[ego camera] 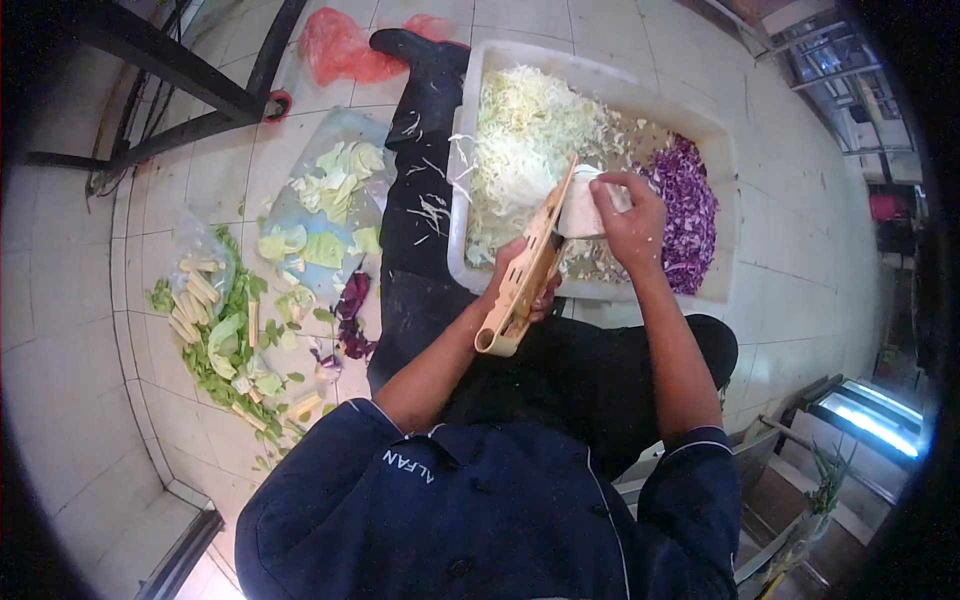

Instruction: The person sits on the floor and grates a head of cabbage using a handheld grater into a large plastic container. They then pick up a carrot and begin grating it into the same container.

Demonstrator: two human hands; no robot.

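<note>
My left hand [507, 268] grips a beige plastic mandoline slicer [527, 262], its fingers wrapped underneath. The slicer tilts upward over the near side of a white plastic tub [731, 180]. In my right hand [636, 221] is a white vegetable chunk [580, 208], pressed against or very close to the slicer's face; its kind is unclear. Below, the tub holds a heap of shredded pale cabbage [525, 127] on its left and shredded purple cabbage [681, 225] on its right. Loose shreds lie between the two heaps.
Left of my outstretched leg [420, 187], pale cabbage leaves [341, 176] lie on a plastic sheet [300, 206]. Greens, baby corn [196, 296] and purple leaves [352, 311] litter the tiled floor. A red plastic bag [341, 49] and a black metal frame [180, 67] stand beyond.
</note>
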